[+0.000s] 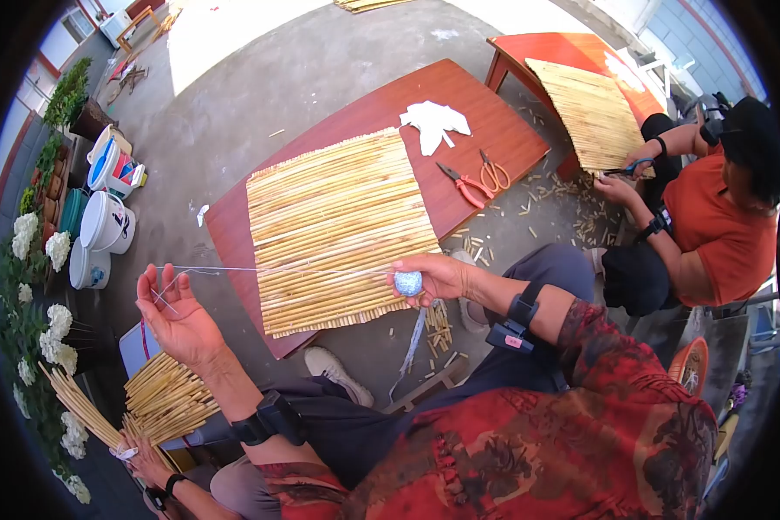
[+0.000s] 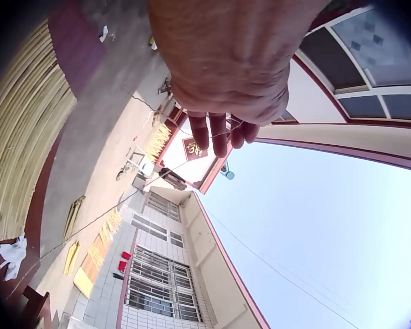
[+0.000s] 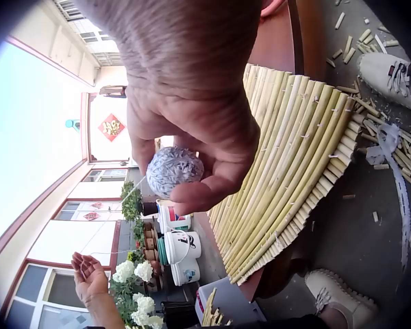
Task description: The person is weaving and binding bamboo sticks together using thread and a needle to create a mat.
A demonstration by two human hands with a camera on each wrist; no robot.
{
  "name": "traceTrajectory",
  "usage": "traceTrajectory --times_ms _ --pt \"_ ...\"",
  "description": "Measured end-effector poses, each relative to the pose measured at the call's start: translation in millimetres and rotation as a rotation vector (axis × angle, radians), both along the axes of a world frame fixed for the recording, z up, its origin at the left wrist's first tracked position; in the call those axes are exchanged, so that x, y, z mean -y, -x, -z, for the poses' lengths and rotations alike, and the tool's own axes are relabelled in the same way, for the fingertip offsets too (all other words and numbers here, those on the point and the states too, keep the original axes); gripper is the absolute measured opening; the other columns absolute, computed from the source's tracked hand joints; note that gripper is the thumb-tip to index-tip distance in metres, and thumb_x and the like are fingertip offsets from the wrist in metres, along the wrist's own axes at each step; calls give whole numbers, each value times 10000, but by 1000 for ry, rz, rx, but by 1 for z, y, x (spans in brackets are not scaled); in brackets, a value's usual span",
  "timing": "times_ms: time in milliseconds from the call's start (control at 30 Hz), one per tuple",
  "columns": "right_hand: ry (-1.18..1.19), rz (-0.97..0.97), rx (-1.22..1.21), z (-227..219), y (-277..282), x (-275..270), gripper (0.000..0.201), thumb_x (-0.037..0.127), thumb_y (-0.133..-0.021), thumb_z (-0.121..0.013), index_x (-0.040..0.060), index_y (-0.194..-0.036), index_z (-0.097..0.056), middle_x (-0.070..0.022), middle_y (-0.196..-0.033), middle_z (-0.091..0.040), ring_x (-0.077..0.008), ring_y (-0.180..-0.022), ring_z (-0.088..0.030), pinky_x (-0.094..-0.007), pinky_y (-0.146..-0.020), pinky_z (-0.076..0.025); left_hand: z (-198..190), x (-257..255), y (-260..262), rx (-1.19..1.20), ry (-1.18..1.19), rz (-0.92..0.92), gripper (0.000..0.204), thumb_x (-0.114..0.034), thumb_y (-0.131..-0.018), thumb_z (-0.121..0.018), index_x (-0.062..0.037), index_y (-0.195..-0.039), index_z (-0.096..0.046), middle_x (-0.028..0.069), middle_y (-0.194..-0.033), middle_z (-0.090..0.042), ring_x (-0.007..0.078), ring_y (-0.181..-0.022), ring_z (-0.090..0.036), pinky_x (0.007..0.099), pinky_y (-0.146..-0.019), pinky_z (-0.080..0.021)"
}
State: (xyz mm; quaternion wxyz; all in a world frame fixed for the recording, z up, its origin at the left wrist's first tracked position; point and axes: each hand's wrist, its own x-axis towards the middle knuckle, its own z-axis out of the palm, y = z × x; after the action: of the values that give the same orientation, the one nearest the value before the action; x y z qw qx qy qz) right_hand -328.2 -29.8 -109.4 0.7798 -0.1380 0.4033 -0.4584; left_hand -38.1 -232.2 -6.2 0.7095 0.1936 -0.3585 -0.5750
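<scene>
My right hand [image 1: 442,276] grips a small ball of pale blue-white string [image 1: 408,283] over the right part of a mat of bamboo-like sticks [image 1: 338,225]. In the right wrist view the thumb and fingers curl about the string ball [image 3: 172,170]. From the ball a thin string [image 1: 303,270] stretches left, over the mat, to my left hand [image 1: 182,325]. That hand is raised beside the mat, palm up, its fingers loosely spread with string looped and crossed among them. In the left wrist view, the string passes the fingers [image 2: 219,133].
The mat lies on a reddish table [image 1: 494,121] with pliers [image 1: 466,186], scissors [image 1: 494,173] and white cloth [image 1: 433,121]. At right, a person [image 1: 719,208] cuts at another mat [image 1: 594,113]. Buckets [image 1: 106,224] stand left; another hand [image 1: 150,464] holds sticks [image 1: 78,407] lower left.
</scene>
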Motion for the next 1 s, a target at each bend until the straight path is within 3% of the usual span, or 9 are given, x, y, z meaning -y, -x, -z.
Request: traceTrajectory --times_ms 167,233,333,467,533,600,633,700,1000 --pt "67 33 -19 3 12 -9 270 332 -837 -514 83 -935 -547 -35 -813 -588 -153 -619 -586 -235 -466 -465 2 1 -18 -32 -32 -93 328 -279 -918 -383 -12 -1095 -455 115 -1134 -491 256 -1016 -488 360 -816 -427" --pt "-93 295 -106 9 21 -11 271 299 -850 -508 65 -983 -528 -60 -858 -589 -157 -640 -589 -242 -502 -494 2 1 -17 -32 -34 -135 323 -277 -919 -381 -6 -1079 -457 121 -1113 -494 250 -987 -498 354 -800 -430" --pt "-105 393 -189 0 36 -12 242 245 -827 -555 75 -996 -522 -46 -838 -580 -154 -661 -584 -250 -523 -482 9 6 -17 34 -118 -180 304 -253 -920 -385 5 -1056 -467 128 -1071 -513 236 -948 -522 338 -775 -445" --pt "-186 537 -503 8 84 3 236 133 -747 -621 71 -957 -534 -37 -793 -553 -145 -656 -561 -268 -540 -479 12 -2 15 362 -129 159 264 -215 -913 -410 15 -957 -532 93 -917 -577 175 -804 -566 278 -704 -459" --pt "-180 529 -650 20 104 14 236 114 -712 -636 71 -928 -551 -37 -791 -541 -139 -654 -546 -266 -548 -474 10 -12 31 514 -141 234 260 -205 -910 -420 15 -920 -558 74 -866 -593 151 -759 -571 258 -682 -457" --pt "-211 319 -1207 27 121 27 298 100 -653 -664 37 -929 -572 -102 -874 -573 -194 -727 -565 -312 -612 -483 13 -17 42 843 -6 264 260 -194 -907 -434 13 -888 -590 56 -809 -602 115 -735 -561 240 -677 -444" --pt "-208 316 -1211 32 126 29 298 100 -653 -664 37 -929 -572 -102 -874 -573 -194 -727 -565 -312 -612 -483 14 -19 45 840 -8 260 260 -194 -907 -434 13 -888 -590 56 -809 -602 115 -735 -561 240 -677 -444" --pt "-106 156 -1746 40 134 36 333 109 -639 -649 53 -959 -578 -148 -877 -574 -274 -746 -574 -349 -682 -467 17 -21 50 849 1 315 250 -176 -905 -437 14 -892 -600 52 -806 -599 99 -745 -549 231 -679 -436" --pt "-88 -9 -2079 67 137 48 331 77 -713 -566 113 -1042 -553 -149 -1055 -509 -319 -1033 -451 -396 -853 -409 23 -24 58 1114 125 249 227 -158 -891 -464 31 -869 -587 45 -768 -587 99 -725 -520 226 -682 -409"
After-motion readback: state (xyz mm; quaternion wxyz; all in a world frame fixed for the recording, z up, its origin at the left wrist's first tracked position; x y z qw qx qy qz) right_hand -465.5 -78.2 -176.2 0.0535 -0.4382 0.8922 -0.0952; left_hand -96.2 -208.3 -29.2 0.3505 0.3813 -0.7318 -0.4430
